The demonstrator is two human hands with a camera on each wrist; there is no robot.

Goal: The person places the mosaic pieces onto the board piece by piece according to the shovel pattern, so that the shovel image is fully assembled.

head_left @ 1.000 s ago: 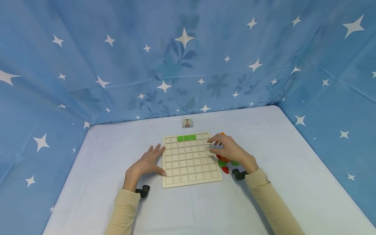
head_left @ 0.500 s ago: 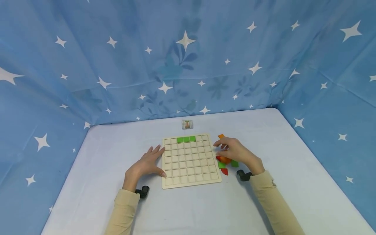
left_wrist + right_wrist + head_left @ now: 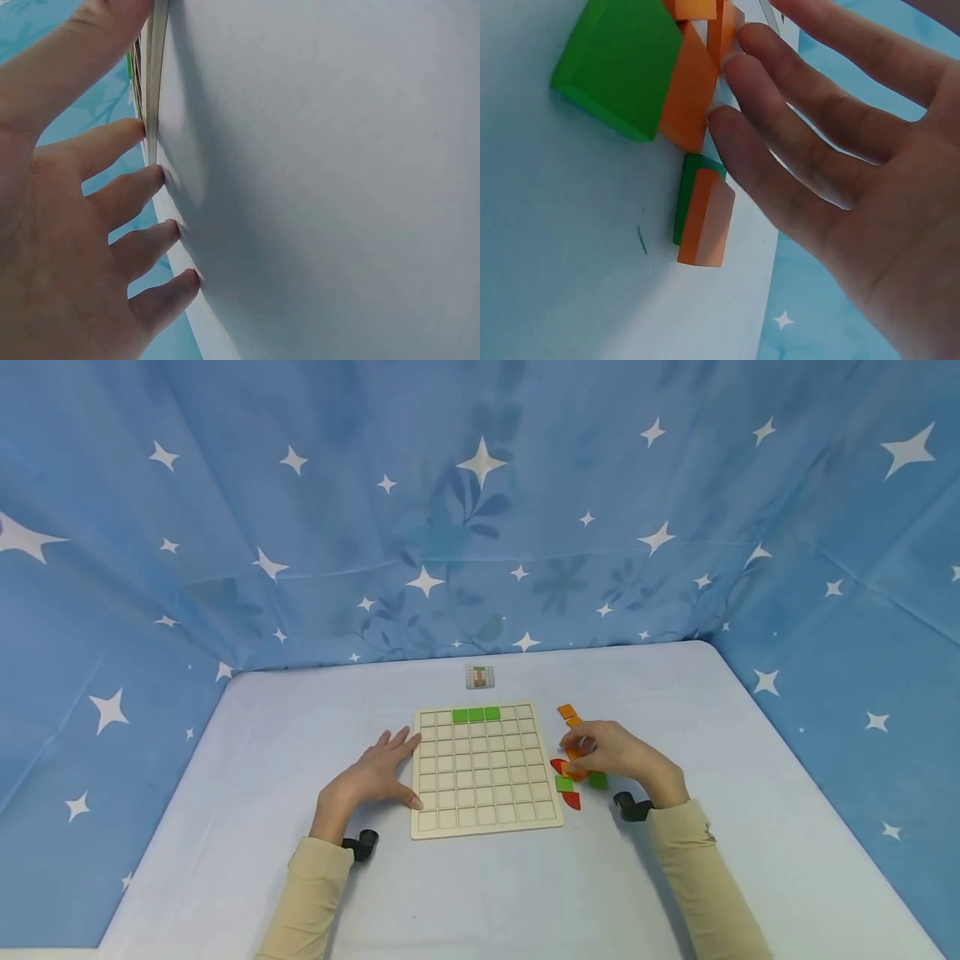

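A pale wooden grid board (image 3: 465, 774) lies on the table, with green square tiles (image 3: 476, 714) set in its far row. My left hand (image 3: 375, 774) rests at the board's left edge, fingers spread; in the left wrist view its fingertips (image 3: 155, 174) come down by the board's side. To the right of the board my right hand (image 3: 615, 752) is over a loose pile of tiles, thumb apart from its bent fingers. Orange tiles (image 3: 566, 712) show beyond and beneath it. In the right wrist view a green tile (image 3: 619, 67) lies near its fingers, the thumb out of frame.
A small patterned card (image 3: 480, 677) lies behind the board. Red pieces (image 3: 572, 800) and a light green tile (image 3: 564, 784) sit between the board and my right hand. A blue starry curtain (image 3: 480, 527) hangs behind the white table (image 3: 480, 893).
My right hand has drawn back to the right, from over the board's right edge to the tile pile. My left hand stays at the board's left edge.
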